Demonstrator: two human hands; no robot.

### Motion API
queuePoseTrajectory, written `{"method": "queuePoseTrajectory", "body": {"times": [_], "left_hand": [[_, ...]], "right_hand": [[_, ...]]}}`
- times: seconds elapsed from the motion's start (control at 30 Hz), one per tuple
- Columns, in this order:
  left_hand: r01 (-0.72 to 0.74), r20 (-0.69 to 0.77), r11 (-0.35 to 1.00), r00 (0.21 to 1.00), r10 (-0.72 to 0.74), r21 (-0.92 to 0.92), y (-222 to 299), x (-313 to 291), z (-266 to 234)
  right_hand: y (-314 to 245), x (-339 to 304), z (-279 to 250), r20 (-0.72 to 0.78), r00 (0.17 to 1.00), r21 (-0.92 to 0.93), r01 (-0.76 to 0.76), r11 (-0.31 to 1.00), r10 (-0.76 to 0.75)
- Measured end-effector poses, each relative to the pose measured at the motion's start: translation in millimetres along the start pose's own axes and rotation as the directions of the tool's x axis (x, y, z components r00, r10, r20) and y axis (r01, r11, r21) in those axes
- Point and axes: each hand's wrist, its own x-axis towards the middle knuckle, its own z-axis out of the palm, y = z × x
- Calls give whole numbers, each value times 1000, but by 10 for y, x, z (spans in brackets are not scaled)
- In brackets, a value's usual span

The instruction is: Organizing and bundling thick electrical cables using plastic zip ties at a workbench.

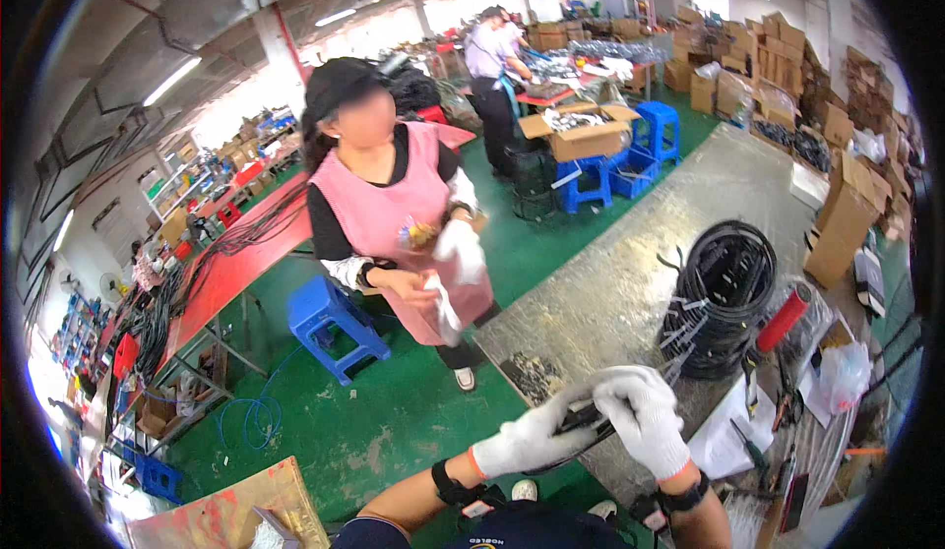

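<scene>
Head view showed the left hand [527, 443], white-gloved, closed around a black cable [583, 418] at the near edge of the worktop [610, 274]. The right hand [645, 417], gloved likewise, had its fingers bent down over that cable; whether they pinched it could not be told. Beyond the hands, coiled black cables [724, 298] lay on the worktop, a red roll [785, 319] just beside them and a white sheet [726, 436] nearer. Past the worktop's left side, a co-worker [418, 205] in a pink apron stood near a blue stool [337, 315].
</scene>
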Motion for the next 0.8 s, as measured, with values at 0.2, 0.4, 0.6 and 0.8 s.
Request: {"method": "queuePoseTrajectory", "body": {"times": [0.2,0.4,0.6,0.8], "left_hand": [[25,-174,988,983,-51,-151,-339,118,14],[150,18,985,988,-152,89,-492,416,242],[-155,220,729,975,5,667,-253,983,214],[-744,686,15,623,375,668,-1151,1360,162]], "right_hand": [[40,-288,203,19,918,675,-305,672,397],[368,-672,-65,29,984,202,-177,963,175],[517,-1404,-656,-155,770,467,-495,733,619],[736,-2335,-826,-393,462,579,-547,604,795]]}}
